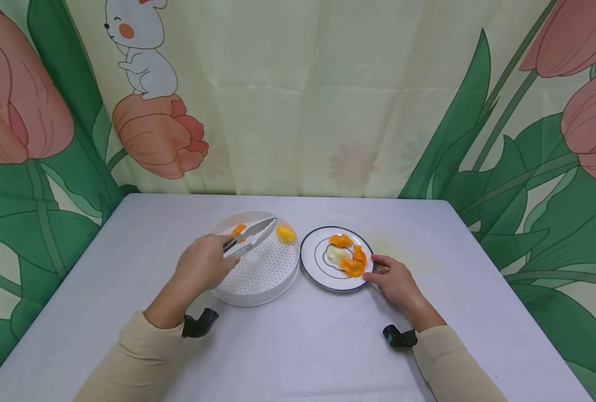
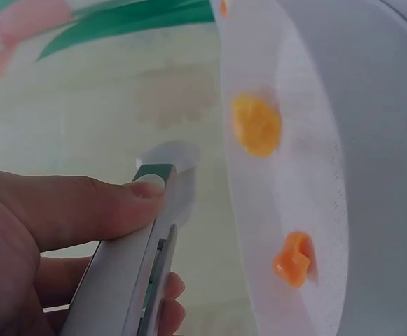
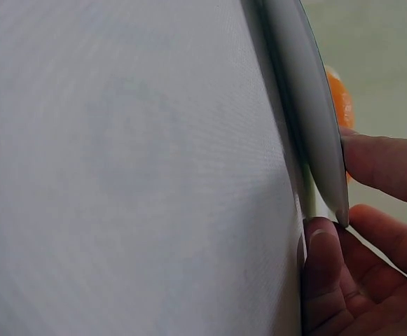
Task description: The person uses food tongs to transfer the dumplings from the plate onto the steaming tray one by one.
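My left hand (image 1: 205, 265) grips a pair of metal tongs (image 1: 258, 230), thumb on one arm and fingers round the other in the left wrist view. The tongs' ends are over a white round steamer tray (image 1: 258, 273) with a perforated base. In the tray lie a yellow lump (image 1: 285, 234) and an orange lump (image 1: 239, 230), apart from each other. My right hand (image 1: 393, 279) pinches the right rim of a white plate (image 1: 323, 279) with dark rings. Several orange dumpling-like pieces (image 1: 352, 268) and a pale one (image 1: 336, 255) lie on it.
The tray and plate stand side by side, nearly touching, on a table with a white cloth (image 1: 308, 346). Behind the table hangs a curtain (image 1: 288, 111) printed with tulips and a white animal. A black camera (image 1: 200, 322) sits at the left wrist, another (image 1: 400, 336) at the right.
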Available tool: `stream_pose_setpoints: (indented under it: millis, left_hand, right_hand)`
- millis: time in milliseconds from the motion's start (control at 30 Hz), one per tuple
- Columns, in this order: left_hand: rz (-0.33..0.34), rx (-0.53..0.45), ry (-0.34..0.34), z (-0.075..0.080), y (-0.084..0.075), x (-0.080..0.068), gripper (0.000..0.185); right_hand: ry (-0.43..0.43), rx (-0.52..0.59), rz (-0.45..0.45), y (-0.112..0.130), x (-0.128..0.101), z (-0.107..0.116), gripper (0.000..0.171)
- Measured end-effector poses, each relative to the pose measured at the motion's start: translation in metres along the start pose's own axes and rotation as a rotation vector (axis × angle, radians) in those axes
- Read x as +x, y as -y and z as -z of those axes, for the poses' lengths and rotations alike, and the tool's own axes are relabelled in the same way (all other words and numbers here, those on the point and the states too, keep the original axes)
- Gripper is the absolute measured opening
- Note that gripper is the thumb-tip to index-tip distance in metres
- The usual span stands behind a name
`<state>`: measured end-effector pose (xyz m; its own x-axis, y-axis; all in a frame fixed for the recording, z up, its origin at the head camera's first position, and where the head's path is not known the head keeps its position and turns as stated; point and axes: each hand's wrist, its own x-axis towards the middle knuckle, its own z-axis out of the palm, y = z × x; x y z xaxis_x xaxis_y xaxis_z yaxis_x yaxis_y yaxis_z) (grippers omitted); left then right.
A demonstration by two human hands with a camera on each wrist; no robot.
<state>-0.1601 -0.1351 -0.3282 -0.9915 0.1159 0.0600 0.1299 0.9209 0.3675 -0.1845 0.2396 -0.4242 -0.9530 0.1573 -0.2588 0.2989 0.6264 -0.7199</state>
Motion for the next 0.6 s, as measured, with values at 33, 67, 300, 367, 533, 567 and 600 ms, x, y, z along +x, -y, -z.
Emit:
stream_pose_setpoints:
  millis: [33, 67, 300, 367, 533, 567, 600]
  left_hand:
    - [0.006, 0.002, 0.006, -0.001, 0.001, 0.000, 0.049]
    - [0.014, 0.001, 0.012, -0.002, 0.001, 0.001, 0.050]
    - [0.027, 0.007, 0.032, -0.008, 0.000, 0.005, 0.053]
    - [0.017, 0.017, 0.039, -0.010, -0.002, 0.007, 0.055]
    - [-0.037, 0.038, 0.038, -0.013, -0.008, 0.011, 0.057]
    - [-0.054, 0.041, 0.038, -0.013, -0.009, 0.012, 0.057]
    - [-0.071, 0.043, 0.041, -0.014, -0.010, 0.013, 0.057]
  right_hand:
    - [-0.001, 0.001, -0.002, 0.000, 0.000, 0.000, 0.067]
    - [-0.001, 0.001, -0.002, -0.001, 0.000, 0.000, 0.067]
    - [0.002, 0.005, -0.002, -0.001, -0.001, 0.000, 0.067]
    - [0.004, 0.005, -0.001, -0.002, 0.000, 0.001, 0.067]
    - [0.010, 0.017, -0.006, -0.002, 0.001, 0.000, 0.067]
    - [0.011, 0.021, -0.006, -0.002, 0.001, 0.000, 0.067]
    - [0.013, 0.023, -0.007, -0.002, 0.001, 0.000, 0.067]
